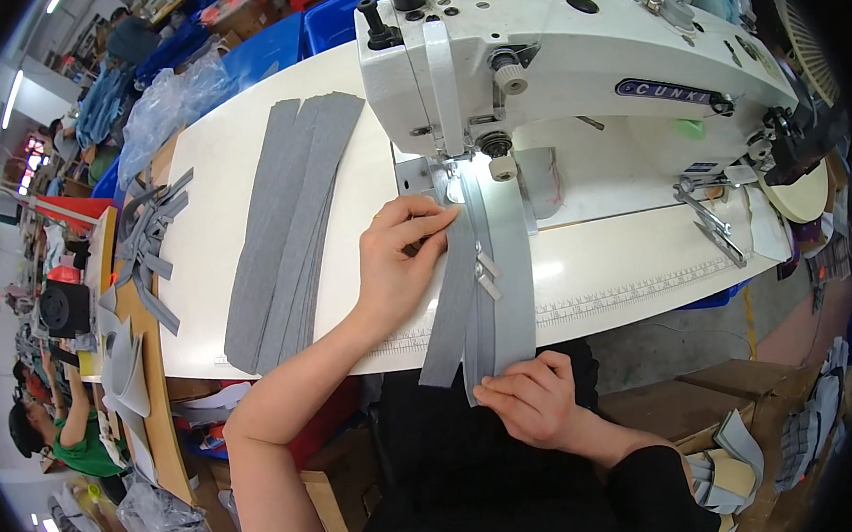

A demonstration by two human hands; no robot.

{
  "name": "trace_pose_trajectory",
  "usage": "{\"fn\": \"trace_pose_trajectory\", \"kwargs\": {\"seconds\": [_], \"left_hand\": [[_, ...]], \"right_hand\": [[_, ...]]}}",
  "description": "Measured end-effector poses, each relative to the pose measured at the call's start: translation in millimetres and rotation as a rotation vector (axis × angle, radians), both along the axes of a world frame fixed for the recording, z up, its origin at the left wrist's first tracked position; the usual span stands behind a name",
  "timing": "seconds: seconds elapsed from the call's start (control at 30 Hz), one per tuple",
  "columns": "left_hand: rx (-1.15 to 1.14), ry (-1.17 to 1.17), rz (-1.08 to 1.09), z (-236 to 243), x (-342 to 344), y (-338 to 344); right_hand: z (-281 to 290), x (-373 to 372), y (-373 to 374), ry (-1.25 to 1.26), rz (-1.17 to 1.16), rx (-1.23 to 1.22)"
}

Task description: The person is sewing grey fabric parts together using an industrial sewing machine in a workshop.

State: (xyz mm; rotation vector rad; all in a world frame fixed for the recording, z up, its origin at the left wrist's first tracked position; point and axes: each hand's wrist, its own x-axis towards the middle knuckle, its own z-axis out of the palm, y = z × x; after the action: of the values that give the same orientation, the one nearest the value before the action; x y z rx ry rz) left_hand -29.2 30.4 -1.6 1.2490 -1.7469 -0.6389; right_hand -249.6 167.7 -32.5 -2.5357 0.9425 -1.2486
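Observation:
A grey zipper (483, 336) runs lengthwise under the lit needle area of a white sewing machine (550, 60), its two metal pulls (487, 274) lying on it midway. My left hand (396, 263) pinches the top of a dark grey fabric strip (443, 339) just below the presser foot; the strip lies along the zipper's left side, its lower end hanging past the table edge. With fingers closed, my right hand (534, 402) grips the zipper's lower end in front of the table edge. A smooth, lighter grey strip (515, 289) lies along the zipper's right side.
Left on the white table (203, 321) lies a stack of grey fabric strips (291, 236), with narrow scraps (148, 246) beyond. A metal guide arm (711, 221) stands at right. Cardboard boxes (678, 406) sit below right. A person in green (78, 448) is at far left.

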Motion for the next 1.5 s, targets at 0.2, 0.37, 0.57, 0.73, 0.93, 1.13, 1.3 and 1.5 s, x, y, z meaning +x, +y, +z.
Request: {"fn": "trace_pose_trajectory", "kwargs": {"seconds": [0.2, 0.37, 0.57, 0.73, 0.93, 1.13, 1.3, 1.5], "left_hand": [[-0.057, 0.035, -0.008, -5, 3, -3], [0.103, 0.106, -0.018, 1, 0, 0], [0.078, 0.071, -0.026, 3, 0, 1], [0.06, 0.063, -0.033, -1, 5, -1], [0.075, 0.027, -0.05, -3, 3, 2], [0.026, -0.055, -0.038, 0, 2, 0], [0.041, -0.05, -0.027, 3, 0, 0], [0.1, 0.107, -0.044, -1, 1, 0]], "right_hand": [[6, 7, -18, -0.043, -0.054, -0.033], [17, 11, -32, -0.031, -0.091, 0.035], [18, 10, -37, -0.006, -0.104, 0.051], [18, 7, -39, -0.01, -0.144, 0.018], [23, 5, -46, 0.003, -0.099, 0.062], [29, 4, -58, 0.028, -0.07, 0.118], [30, 6, -69, 0.042, -0.092, 0.104], [33, 6, -73, 0.057, -0.104, 0.109]]}}
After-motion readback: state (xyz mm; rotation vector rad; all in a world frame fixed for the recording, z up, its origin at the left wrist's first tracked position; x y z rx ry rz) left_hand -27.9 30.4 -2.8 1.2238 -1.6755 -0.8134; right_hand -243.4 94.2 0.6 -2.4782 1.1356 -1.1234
